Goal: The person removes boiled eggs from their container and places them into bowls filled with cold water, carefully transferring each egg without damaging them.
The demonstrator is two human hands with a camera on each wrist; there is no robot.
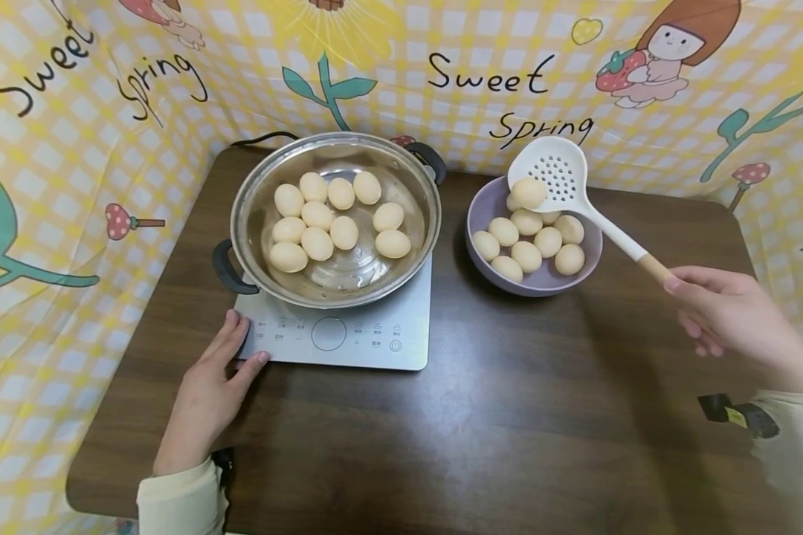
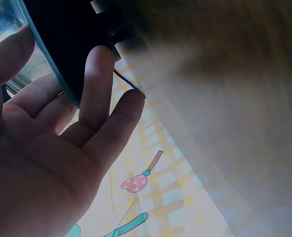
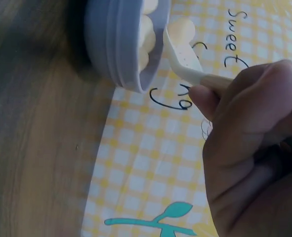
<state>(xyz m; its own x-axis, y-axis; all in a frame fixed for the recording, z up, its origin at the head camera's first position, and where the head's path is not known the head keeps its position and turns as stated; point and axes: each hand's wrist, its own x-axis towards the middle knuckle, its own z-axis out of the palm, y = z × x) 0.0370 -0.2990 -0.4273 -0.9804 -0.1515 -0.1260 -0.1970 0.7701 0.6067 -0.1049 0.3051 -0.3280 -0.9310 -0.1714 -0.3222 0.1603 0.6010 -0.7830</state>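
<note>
One egg (image 1: 530,193) on skimmer (image 1: 578,192) | right grip (image 1: 739,312): holding handle (image 1: 654,269) | left grip (image 1: 210,386): wide, touching cooktop (image 1: 328,355) | cloth (image 1: 401,100): "Sweet Spring"

The table (image 1: 508,416) carries 1 cooktop (image 1: 334,351) and 1 bowl (image 1: 535,288).

Dark brown table (image 1: 522,357), yellow-and-white checked backdrop (image 1: 234,44), black "Sweet Spring" lettering (image 1: 488,80), pale tabletop glare (image 1: 458,438)

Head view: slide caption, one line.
Right grip holds a skimmer over the bowl of eggs; left grip touches the cooktop.
</note>
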